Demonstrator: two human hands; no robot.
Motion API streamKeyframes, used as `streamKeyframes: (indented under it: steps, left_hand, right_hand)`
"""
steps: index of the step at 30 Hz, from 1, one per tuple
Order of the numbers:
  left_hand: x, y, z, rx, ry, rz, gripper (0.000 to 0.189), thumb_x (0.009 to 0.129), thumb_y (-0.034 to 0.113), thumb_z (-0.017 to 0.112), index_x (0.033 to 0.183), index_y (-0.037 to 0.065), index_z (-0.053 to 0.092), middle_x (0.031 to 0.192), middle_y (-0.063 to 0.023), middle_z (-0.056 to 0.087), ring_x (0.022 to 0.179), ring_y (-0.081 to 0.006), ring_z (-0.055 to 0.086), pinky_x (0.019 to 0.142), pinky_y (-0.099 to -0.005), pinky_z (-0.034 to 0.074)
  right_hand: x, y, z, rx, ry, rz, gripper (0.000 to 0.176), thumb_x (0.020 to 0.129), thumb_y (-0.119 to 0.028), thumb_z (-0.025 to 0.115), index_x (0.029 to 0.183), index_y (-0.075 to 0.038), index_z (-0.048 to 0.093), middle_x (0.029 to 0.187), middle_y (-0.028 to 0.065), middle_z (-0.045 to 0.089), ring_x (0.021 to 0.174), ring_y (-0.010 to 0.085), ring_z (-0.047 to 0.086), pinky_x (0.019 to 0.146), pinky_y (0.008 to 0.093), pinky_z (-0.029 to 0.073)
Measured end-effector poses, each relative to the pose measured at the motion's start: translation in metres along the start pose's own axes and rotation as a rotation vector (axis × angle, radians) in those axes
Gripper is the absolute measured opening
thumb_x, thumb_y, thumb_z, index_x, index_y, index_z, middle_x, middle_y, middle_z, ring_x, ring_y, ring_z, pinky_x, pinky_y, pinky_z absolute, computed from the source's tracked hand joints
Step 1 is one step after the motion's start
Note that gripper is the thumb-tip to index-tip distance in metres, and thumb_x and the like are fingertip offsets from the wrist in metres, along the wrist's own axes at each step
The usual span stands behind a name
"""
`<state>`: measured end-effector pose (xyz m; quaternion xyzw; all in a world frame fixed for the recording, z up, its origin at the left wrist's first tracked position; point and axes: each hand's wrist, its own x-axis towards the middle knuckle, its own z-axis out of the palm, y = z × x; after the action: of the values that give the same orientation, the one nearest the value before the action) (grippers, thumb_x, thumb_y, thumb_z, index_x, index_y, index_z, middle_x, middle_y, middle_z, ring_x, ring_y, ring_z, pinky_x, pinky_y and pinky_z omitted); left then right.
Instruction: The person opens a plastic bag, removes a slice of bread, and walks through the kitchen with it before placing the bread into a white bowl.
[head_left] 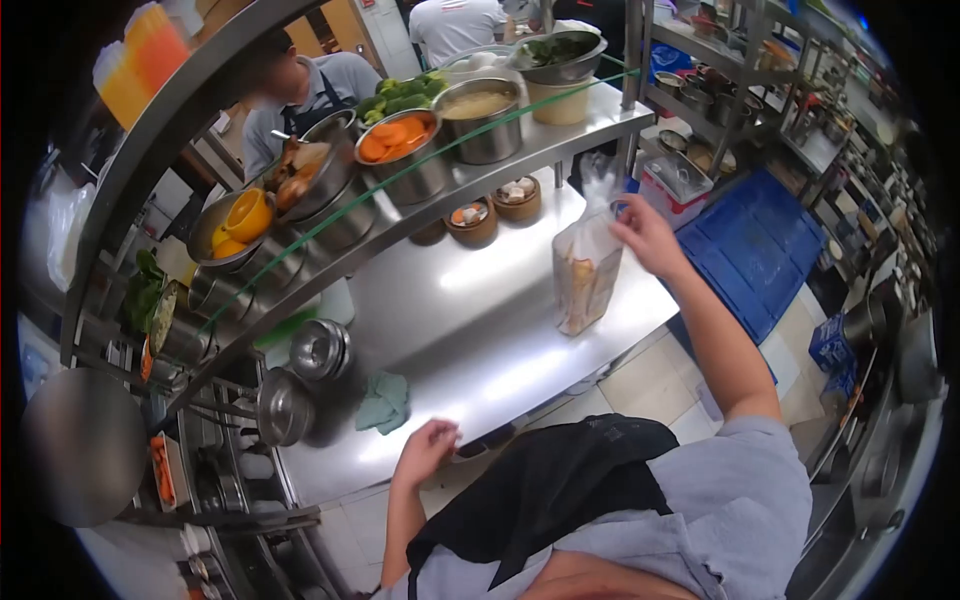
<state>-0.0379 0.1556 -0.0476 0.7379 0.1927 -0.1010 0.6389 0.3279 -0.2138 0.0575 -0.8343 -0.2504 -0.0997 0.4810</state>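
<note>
My right hand [646, 236] pinches the top of a clear plastic bag [588, 270] at the right end of the steel table. The bag stands upright, with what looks like sliced bread [580, 292] inside; the plastic blurs it. Near the table's front edge is my left hand [427, 452], its fingers loosely curled in, with nothing visible in them. A crumpled green cloth [383, 403] lies on the table just beyond that hand. Farther left are stacked metal bowls [318, 348] and another metal bowl [284, 407].
Above the table, a steel shelf [455, 190] carries tubs of carrots [398, 138], broccoli [405, 95] and orange halves [248, 212]. Small round containers [470, 222] stand beneath it. A co-worker [320, 85] is behind the shelf. A large blue lid [750, 255] is at right.
</note>
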Motion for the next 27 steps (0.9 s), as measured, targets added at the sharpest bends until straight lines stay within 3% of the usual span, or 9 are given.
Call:
streamKeyframes:
  steps: [3, 8, 12, 14, 18, 20, 21, 24, 27]
  left_hand:
    - [0.051, 0.078, 0.07, -0.009, -0.05, 0.21, 0.023, 0.098, 0.015, 0.061, 0.116, -0.001, 0.061, 0.099, -0.009, 0.069, 0.088, -0.0152, 0.066, 0.079, -0.0289, 0.054]
    - [0.108, 0.182, 0.152, -0.009, -0.109, 0.395, 0.03, 0.095, 0.007, 0.062, 0.123, 0.001, 0.056, 0.107, -0.0093, 0.064, 0.092, -0.0167, 0.065, 0.08, -0.0309, 0.055]
    - [0.143, 0.242, 0.192, -0.129, 0.029, 0.507, 0.037, 0.093, 0.006, 0.063, 0.128, 0.003, 0.052, 0.118, -0.0104, 0.058, 0.097, -0.0162, 0.062, 0.078, -0.0301, 0.055]
    - [0.153, 0.253, 0.208, -0.133, 0.065, 0.494, 0.039, 0.093, 0.007, 0.064, 0.129, 0.003, 0.051, 0.121, -0.011, 0.056, 0.098, -0.0162, 0.061, 0.077, -0.0296, 0.055]
    - [0.179, 0.251, 0.225, 0.111, 0.071, 0.516, 0.028, 0.095, 0.01, 0.064, 0.12, 0.003, 0.055, 0.101, -0.0066, 0.064, 0.084, -0.0142, 0.063, 0.071, -0.0281, 0.056]
    - [0.184, 0.245, 0.222, -0.067, 0.095, 0.484, 0.019, 0.098, 0.018, 0.063, 0.107, 0.002, 0.061, 0.093, -0.0051, 0.064, 0.08, -0.0114, 0.063, 0.068, -0.0254, 0.053]
    - [0.183, 0.246, 0.222, -0.154, 0.166, 0.542, 0.018, 0.1, 0.02, 0.059, 0.1, 0.002, 0.062, 0.079, -0.0003, 0.063, 0.072, -0.009, 0.061, 0.064, -0.0243, 0.051]
    - [0.184, 0.247, 0.202, -0.189, 0.306, 0.553, 0.019, 0.1, 0.02, 0.059, 0.098, 0.002, 0.063, 0.08, -0.0006, 0.063, 0.07, -0.0079, 0.06, 0.062, -0.024, 0.05]
    - [0.182, 0.244, 0.177, -0.245, 0.402, 0.567, 0.018, 0.099, 0.019, 0.06, 0.098, 0.001, 0.065, 0.081, -0.001, 0.063, 0.07, -0.0082, 0.059, 0.061, -0.0243, 0.049]
  right_hand:
    - [0.016, -0.009, 0.004, -0.14, -0.163, -0.089, 0.03, 0.089, -0.024, 0.069, 0.105, 0.0, 0.064, 0.101, 0.0175, 0.064, 0.086, 0.0334, 0.064, 0.077, 0.0395, 0.051]
    - [0.019, 0.001, 0.0, -0.067, -0.253, -0.169, 0.022, 0.089, -0.016, 0.065, 0.102, 0.001, 0.063, 0.095, 0.0199, 0.063, 0.086, 0.037, 0.064, 0.078, 0.0427, 0.051]
    - [0.017, 0.011, -0.008, 0.121, -0.289, -0.236, 0.017, 0.089, -0.013, 0.064, 0.1, 0.0, 0.063, 0.094, 0.0198, 0.062, 0.088, 0.0382, 0.064, 0.078, 0.0436, 0.051]
    - [0.014, 0.021, -0.006, 0.114, -0.3, -0.236, 0.018, 0.087, -0.012, 0.065, 0.102, -0.002, 0.062, 0.095, 0.0188, 0.061, 0.088, 0.0386, 0.064, 0.078, 0.0437, 0.051]
    - [0.006, 0.015, -0.011, 0.258, -0.271, -0.415, 0.027, 0.082, -0.015, 0.071, 0.103, -0.003, 0.057, 0.098, 0.0167, 0.058, 0.091, 0.0392, 0.059, 0.081, 0.0435, 0.049]
    - [0.01, 0.017, -0.015, 0.223, -0.331, -0.313, 0.023, 0.083, -0.013, 0.072, 0.098, -0.003, 0.058, 0.095, 0.015, 0.058, 0.088, 0.035, 0.059, 0.079, 0.0403, 0.048]
    - [0.012, 0.016, -0.02, 0.224, -0.335, -0.306, 0.023, 0.083, -0.013, 0.072, 0.098, -0.003, 0.058, 0.095, 0.015, 0.058, 0.088, 0.035, 0.059, 0.079, 0.0403, 0.048]
    - [0.028, 0.019, -0.029, 0.349, -0.377, -0.116, 0.021, 0.084, -0.013, 0.072, 0.09, -0.002, 0.056, 0.091, 0.0126, 0.057, 0.084, 0.0282, 0.057, 0.076, 0.0364, 0.046]
    - [0.046, 0.028, -0.03, 0.373, -0.178, -0.079, 0.023, 0.085, -0.016, 0.071, 0.084, -0.002, 0.053, 0.085, 0.0087, 0.054, 0.081, 0.021, 0.054, 0.075, 0.0332, 0.045]
